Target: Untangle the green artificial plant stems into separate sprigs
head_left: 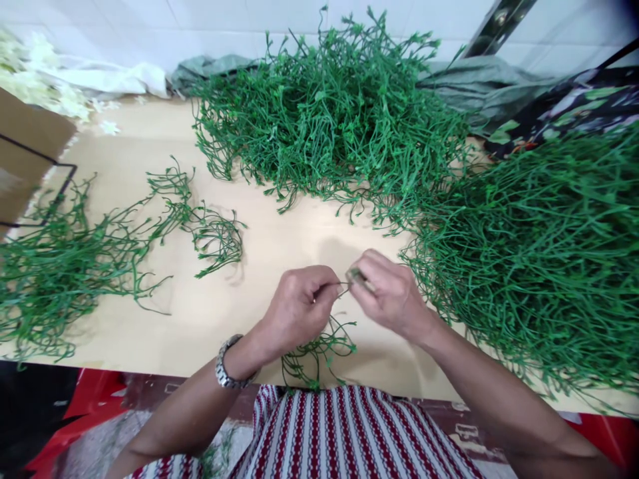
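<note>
Tan tabletop (194, 332), green stems (549, 253) heaped at 3 o'clock. Centre: left hand (304, 303) and right hand (387, 293), fingers closed, pinching thin stem (344, 285).

Artificial greenery is assembled in what appears to be a small workshop, its pale worktable (184, 339) heaped with a mound of green plastic sprigs (329, 120) and a larger pile of stems (544, 253). Cream artificial blossoms (44, 73) are massed beside a cardboard box (30, 140) at one corner, and the table is set against a white tiled wall (210, 26); loose cuttings (219, 456) are scattered on the floor below.
</note>
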Motion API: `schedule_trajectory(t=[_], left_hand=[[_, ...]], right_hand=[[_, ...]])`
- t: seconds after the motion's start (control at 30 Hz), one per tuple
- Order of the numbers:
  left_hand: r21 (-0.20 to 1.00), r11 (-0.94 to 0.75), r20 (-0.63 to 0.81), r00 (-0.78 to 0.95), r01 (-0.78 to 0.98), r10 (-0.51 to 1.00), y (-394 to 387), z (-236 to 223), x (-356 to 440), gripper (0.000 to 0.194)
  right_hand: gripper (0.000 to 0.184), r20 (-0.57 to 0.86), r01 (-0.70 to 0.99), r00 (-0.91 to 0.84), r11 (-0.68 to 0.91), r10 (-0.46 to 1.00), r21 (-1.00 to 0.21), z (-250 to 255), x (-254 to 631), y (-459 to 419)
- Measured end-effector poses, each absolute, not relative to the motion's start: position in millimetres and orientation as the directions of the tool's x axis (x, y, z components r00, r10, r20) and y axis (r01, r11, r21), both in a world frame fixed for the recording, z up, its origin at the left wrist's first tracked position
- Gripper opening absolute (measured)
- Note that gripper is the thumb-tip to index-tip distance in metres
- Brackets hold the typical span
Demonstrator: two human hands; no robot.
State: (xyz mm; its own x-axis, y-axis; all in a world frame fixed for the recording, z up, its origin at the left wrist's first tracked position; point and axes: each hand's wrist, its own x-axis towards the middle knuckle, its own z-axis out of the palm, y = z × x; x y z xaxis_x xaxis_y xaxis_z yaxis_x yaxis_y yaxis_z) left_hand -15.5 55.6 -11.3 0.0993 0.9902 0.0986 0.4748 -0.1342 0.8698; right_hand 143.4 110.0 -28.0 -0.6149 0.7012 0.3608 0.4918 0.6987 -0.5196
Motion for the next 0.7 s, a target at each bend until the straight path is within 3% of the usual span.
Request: schedule_trajectory(t=[0.07, 0.13, 0.23, 0.3, 0.47, 0.6, 0.7], left_hand=[[0.932, -0.092, 0.083, 0.038, 0.351, 0.996, 54.2, -11.7, -10.8, 0.016], [0.990, 0.057, -0.055, -0.019, 0.132, 0.998, 56.2, -14.3, -9.6, 0.014], [0.956, 0.254, -0.259, -0.015, -0.146, 0.966, 62.9, -19.1, -13.6, 0.016], [0.926, 0.286, -0.288, 0.028, -0.246, 0.957, 66.2, -21.4, -16.8, 0.013], [0.865, 0.318, -0.330, 0.035, -0.389, 0.943, 66.0, -24.6, -17.9, 0.007], [0.828, 0.319, -0.371, -0.025, -0.462, 0.928, 63.8, -25.8, -17.6, 0.008], [0.827, 0.284, -0.364, -0.078, -0.485, 0.928, 63.2, -26.3, -17.4, 0.008]], right_hand=[[0.015, 0.390, 0.553, -0.490, 0.624, 0.780, -0.552, -28.1, 145.0, 116.1], [0.014, 0.352, 0.561, -0.446, 0.564, 0.823, -0.606, -27.7, 147.5, 120.4], [0.011, 0.229, 0.529, -0.500, 0.504, 0.835, -0.683, -26.5, 150.7, 121.9], [0.011, 0.174, 0.518, -0.553, 0.501, 0.814, -0.693, -25.8, 151.3, 120.4], [0.010, 0.094, 0.461, -0.710, 0.562, 0.698, -0.687, -29.0, 148.7, 115.3], [0.015, 0.095, 0.445, -0.633, 0.462, 0.768, -0.767, -32.8, 155.8, 117.2], [0.012, 0.194, 0.489, -0.565, 0.514, 0.802, -0.705, -28.3, 167.9, 118.6]])
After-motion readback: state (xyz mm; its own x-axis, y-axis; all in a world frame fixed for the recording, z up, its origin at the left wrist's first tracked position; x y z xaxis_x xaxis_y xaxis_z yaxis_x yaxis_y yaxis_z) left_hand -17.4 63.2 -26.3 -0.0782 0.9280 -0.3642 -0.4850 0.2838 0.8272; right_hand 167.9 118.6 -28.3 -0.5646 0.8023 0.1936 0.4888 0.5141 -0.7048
